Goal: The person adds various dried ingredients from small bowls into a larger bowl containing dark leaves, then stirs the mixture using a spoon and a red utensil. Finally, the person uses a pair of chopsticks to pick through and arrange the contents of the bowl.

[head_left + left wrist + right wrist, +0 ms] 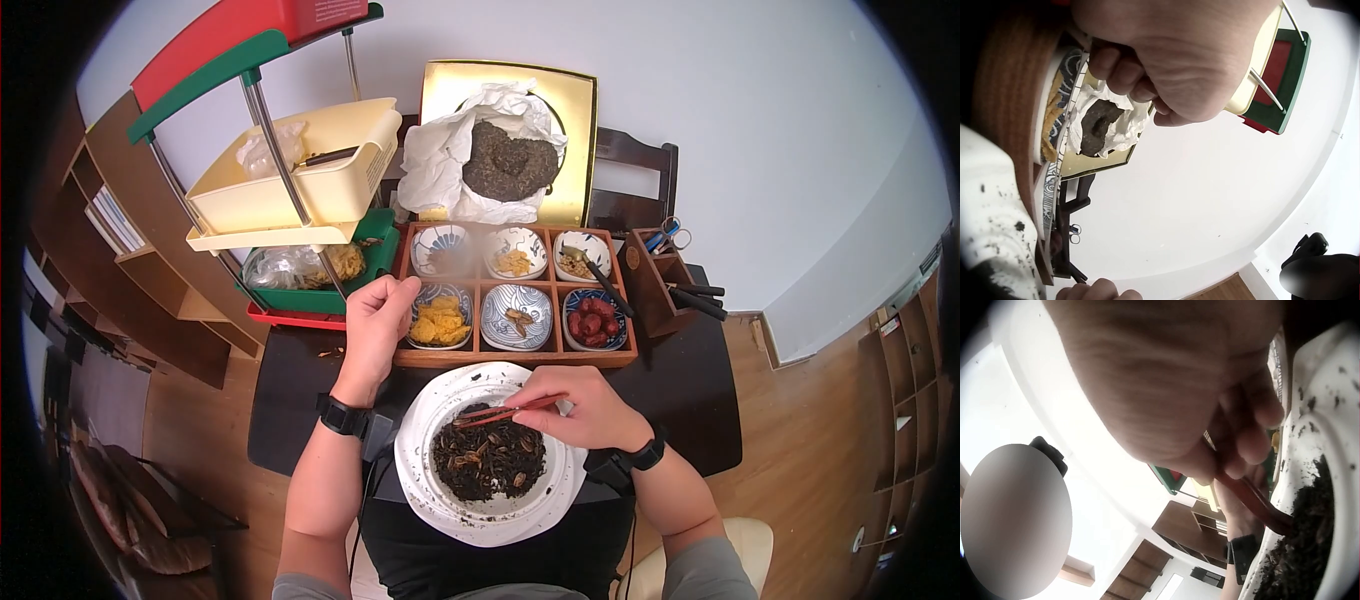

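My right hand pinches reddish-brown tweezers over a round white tray. Their tips reach into dark loose tea leaves mixed with brownish dried pieces. In the right wrist view, the tweezers slant down to the leaves. My left hand is curled at the left edge of a wooden compartment box, beside a bowl of yellow dried pieces; nothing shows in its fingers. A patterned bowl with a few brown pieces stands in the box's front middle compartment.
Red dates fill the front right bowl. A spoon leans from the bowl behind. Beyond stands a gold box lid with a dark tea cake on white paper. A tiered rack is left, a pen holder right.
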`<state>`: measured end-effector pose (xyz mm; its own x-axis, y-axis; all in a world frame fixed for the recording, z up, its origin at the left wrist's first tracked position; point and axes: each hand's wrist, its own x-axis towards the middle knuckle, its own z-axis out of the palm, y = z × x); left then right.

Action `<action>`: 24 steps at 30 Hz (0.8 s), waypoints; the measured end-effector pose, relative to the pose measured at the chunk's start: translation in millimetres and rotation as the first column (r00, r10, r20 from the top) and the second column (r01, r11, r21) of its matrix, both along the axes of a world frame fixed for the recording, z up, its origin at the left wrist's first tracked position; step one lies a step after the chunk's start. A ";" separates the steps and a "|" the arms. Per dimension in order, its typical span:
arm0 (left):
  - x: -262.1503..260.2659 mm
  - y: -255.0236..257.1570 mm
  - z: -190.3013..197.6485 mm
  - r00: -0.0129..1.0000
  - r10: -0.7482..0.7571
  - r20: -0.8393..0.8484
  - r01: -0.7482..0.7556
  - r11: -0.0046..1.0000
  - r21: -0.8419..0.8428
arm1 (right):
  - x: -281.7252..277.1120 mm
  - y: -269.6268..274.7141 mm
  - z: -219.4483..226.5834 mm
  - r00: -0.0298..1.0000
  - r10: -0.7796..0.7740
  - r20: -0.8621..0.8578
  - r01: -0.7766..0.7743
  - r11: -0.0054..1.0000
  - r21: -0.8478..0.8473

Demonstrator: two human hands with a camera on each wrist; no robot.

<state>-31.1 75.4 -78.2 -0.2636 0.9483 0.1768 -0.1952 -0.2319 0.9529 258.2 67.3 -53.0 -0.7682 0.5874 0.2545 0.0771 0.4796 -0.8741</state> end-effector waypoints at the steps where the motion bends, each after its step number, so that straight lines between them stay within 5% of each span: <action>1: -0.2 0.1 -0.3 1.000 0.000 -0.002 0.000 1.000 0.001 | 0.0 0.0 0.7 1.000 0.000 0.006 -0.001 1.000 0.013; 10: 1.5 -0.9 1.6 1.000 0.001 -0.003 -0.001 1.000 0.004 | 0.5 3.3 -8.1 0.998 -0.041 -0.040 0.042 0.998 0.041; 19: 0.0 -0.7 0.8 1.000 0.003 0.002 -0.003 1.000 -0.005 | 12.0 12.1 -14.8 0.959 -0.158 -0.234 0.119 0.977 -0.175; 24: 0.2 -0.8 1.7 1.000 0.004 0.002 -0.004 1.000 -0.002 | 13.7 18.8 -16.0 0.826 -0.434 -0.360 0.352 0.896 -0.272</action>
<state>-30.9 74.5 -76.5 -0.2677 0.9475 0.1747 -0.1963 -0.2312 0.9529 271.9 86.1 -69.0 -0.3161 0.8843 0.3438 -0.1522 0.3104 -0.9383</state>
